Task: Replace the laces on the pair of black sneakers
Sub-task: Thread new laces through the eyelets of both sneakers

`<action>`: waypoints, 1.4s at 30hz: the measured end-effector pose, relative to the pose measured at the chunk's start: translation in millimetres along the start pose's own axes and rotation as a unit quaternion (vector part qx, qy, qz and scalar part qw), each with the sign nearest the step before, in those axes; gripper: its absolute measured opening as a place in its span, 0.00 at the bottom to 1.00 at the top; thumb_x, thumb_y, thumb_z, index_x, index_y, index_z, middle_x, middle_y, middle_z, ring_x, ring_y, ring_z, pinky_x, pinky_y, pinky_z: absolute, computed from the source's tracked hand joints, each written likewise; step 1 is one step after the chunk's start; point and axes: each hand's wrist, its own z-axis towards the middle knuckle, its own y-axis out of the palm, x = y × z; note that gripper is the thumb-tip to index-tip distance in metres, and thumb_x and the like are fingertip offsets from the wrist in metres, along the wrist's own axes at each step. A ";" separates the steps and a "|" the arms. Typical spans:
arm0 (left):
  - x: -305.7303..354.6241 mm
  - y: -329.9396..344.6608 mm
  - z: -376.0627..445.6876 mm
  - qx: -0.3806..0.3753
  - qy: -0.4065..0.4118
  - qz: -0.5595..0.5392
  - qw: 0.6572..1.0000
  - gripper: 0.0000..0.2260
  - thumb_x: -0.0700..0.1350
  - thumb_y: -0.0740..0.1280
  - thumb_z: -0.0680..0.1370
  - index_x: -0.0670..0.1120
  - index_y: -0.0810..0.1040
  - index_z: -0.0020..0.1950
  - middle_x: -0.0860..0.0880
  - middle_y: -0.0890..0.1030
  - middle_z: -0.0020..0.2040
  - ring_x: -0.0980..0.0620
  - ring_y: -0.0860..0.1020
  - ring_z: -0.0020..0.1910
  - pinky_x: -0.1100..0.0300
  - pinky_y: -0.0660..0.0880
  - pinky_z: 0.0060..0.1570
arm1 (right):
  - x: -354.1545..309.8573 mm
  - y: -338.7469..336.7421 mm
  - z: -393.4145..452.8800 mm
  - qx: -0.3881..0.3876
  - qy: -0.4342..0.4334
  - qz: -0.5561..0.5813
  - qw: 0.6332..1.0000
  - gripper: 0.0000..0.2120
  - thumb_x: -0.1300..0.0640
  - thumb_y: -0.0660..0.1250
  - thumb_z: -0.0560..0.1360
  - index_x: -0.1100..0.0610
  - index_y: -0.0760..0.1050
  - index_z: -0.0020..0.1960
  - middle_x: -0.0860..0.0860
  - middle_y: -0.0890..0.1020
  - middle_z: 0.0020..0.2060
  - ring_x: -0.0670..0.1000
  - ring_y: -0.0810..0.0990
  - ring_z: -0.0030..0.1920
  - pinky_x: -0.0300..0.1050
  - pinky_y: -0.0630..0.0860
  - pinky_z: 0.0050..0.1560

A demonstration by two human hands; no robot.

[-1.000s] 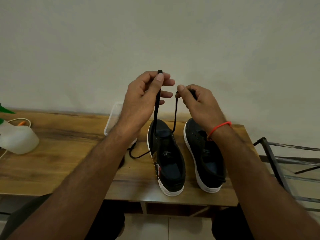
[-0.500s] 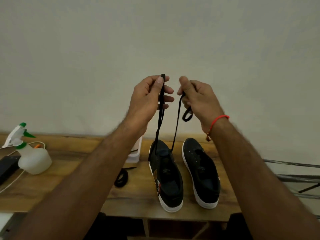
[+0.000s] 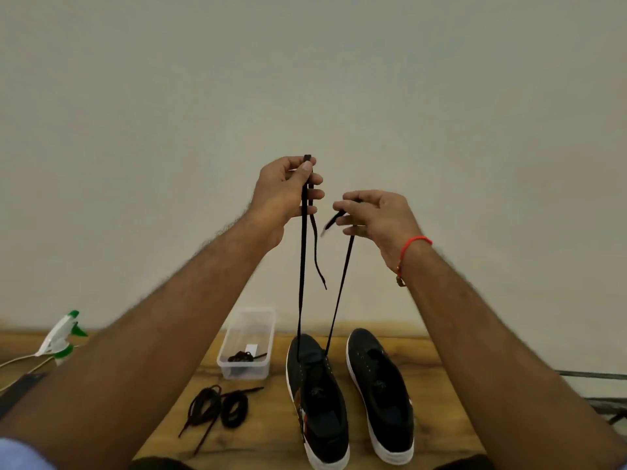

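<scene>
Both ends of the lace (image 3: 301,266) are drawn up high from the left sneaker (image 3: 317,398), which stands on the surface (image 3: 437,364) beside its unlaced mate (image 3: 380,391) at 3 o'clock. The left hand (image 3: 283,191) pinches one end; the right hand (image 3: 376,215) grips the other loosely. The likely trouble: uneven ends, or the right's slack hold letting its end slip back through the eyelet. Pulling harder could tip the sneaker.
</scene>
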 end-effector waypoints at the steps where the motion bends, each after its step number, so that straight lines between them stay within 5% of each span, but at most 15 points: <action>1: 5.2 0.6 2.8 0.001 -0.003 -0.003 1.000 0.10 0.46 0.64 0.84 0.45 0.78 0.63 0.50 0.84 0.46 0.53 0.85 0.42 0.49 0.84 0.47 | -2.4 0.6 1.1 0.012 -0.013 -0.037 0.999 0.04 0.63 0.70 0.78 0.62 0.81 0.52 0.57 0.87 0.45 0.54 0.85 0.41 0.48 0.82 0.42; 7: 40.6 4.3 14.6 0.010 0.012 -0.008 1.000 0.11 0.46 0.65 0.84 0.45 0.77 0.65 0.49 0.85 0.49 0.53 0.86 0.43 0.51 0.85 0.45 | -23.5 -2.3 11.5 0.004 0.004 0.085 0.996 0.12 0.70 0.60 0.79 0.63 0.77 0.59 0.56 0.86 0.52 0.55 0.86 0.51 0.47 0.82 0.47; 10: 54.9 5.8 19.3 0.014 0.023 -0.004 1.000 0.10 0.45 0.64 0.84 0.46 0.77 0.65 0.49 0.85 0.50 0.52 0.86 0.44 0.50 0.85 0.45 | -28.5 -3.2 14.9 0.017 -0.045 0.040 0.998 0.12 0.72 0.64 0.77 0.62 0.78 0.58 0.55 0.86 0.50 0.54 0.86 0.50 0.46 0.83 0.46; 14: 68.4 6.8 24.4 0.018 0.036 -0.004 0.999 0.10 0.45 0.64 0.84 0.45 0.77 0.65 0.49 0.85 0.50 0.52 0.86 0.44 0.50 0.85 0.45 | -36.6 -0.9 18.8 0.081 -0.093 -0.085 0.989 0.04 0.57 0.69 0.79 0.57 0.81 0.50 0.51 0.87 0.40 0.52 0.86 0.38 0.43 0.80 0.36; 18: 77.7 7.2 29.8 0.026 0.050 -0.002 0.998 0.10 0.46 0.64 0.85 0.46 0.76 0.65 0.49 0.85 0.49 0.52 0.86 0.43 0.49 0.85 0.43 | -46.5 -1.3 25.1 0.128 -0.128 -0.236 0.955 0.19 0.43 0.63 0.81 0.54 0.83 0.42 0.47 0.83 0.31 0.45 0.80 0.34 0.42 0.76 0.39; 21: 83.1 9.3 33.2 0.028 0.058 -0.004 0.998 0.11 0.47 0.64 0.85 0.46 0.75 0.65 0.49 0.85 0.49 0.51 0.85 0.42 0.47 0.85 0.41 | -55.7 2.7 31.1 0.090 -0.119 -0.251 0.956 0.20 0.43 0.62 0.81 0.56 0.85 0.45 0.44 0.81 0.38 0.40 0.77 0.40 0.34 0.69 0.42; 24: 89.8 11.4 36.1 0.027 0.069 -0.001 0.997 0.10 0.47 0.63 0.85 0.46 0.75 0.65 0.49 0.85 0.49 0.51 0.85 0.41 0.48 0.85 0.42 | -63.0 6.6 39.5 0.065 -0.108 -0.220 0.967 0.17 0.45 0.66 0.80 0.57 0.85 0.49 0.49 0.84 0.44 0.44 0.77 0.42 0.41 0.73 0.50; 28: 97.5 14.2 41.9 0.019 0.085 0.005 0.996 0.10 0.40 0.63 0.84 0.45 0.73 0.66 0.48 0.85 0.52 0.50 0.87 0.43 0.49 0.85 0.43 | -67.9 8.9 49.4 0.073 -0.106 -0.209 0.969 0.13 0.47 0.71 0.77 0.57 0.86 0.47 0.46 0.83 0.39 0.43 0.76 0.35 0.43 0.76 0.47; 36: 75.3 10.5 42.9 0.026 0.083 0.067 0.994 0.14 0.37 0.61 0.84 0.48 0.71 0.69 0.52 0.85 0.52 0.56 0.83 0.40 0.61 0.75 0.36 | -45.4 10.2 49.0 0.001 -0.064 -0.144 0.988 0.15 0.50 0.66 0.81 0.61 0.83 0.50 0.52 0.83 0.40 0.50 0.82 0.40 0.48 0.82 0.50; 40: 28.6 6.4 30.0 0.008 0.053 0.135 0.989 0.24 0.33 0.59 0.82 0.54 0.65 0.75 0.52 0.84 0.52 0.56 0.79 0.39 0.65 0.71 0.32 | -5.3 8.9 38.1 -0.055 -0.004 -0.147 0.988 0.14 0.53 0.63 0.83 0.64 0.81 0.53 0.55 0.81 0.39 0.53 0.79 0.34 0.49 0.83 0.41; 42: 0.6 4.5 20.0 -0.007 0.059 0.176 0.983 0.25 0.31 0.58 0.81 0.55 0.71 0.72 0.53 0.82 0.52 0.56 0.79 0.38 0.68 0.71 0.32 | 23.1 9.0 32.8 -0.060 0.010 -0.194 0.979 0.13 0.53 0.63 0.83 0.62 0.82 0.53 0.52 0.80 0.37 0.51 0.74 0.32 0.46 0.78 0.35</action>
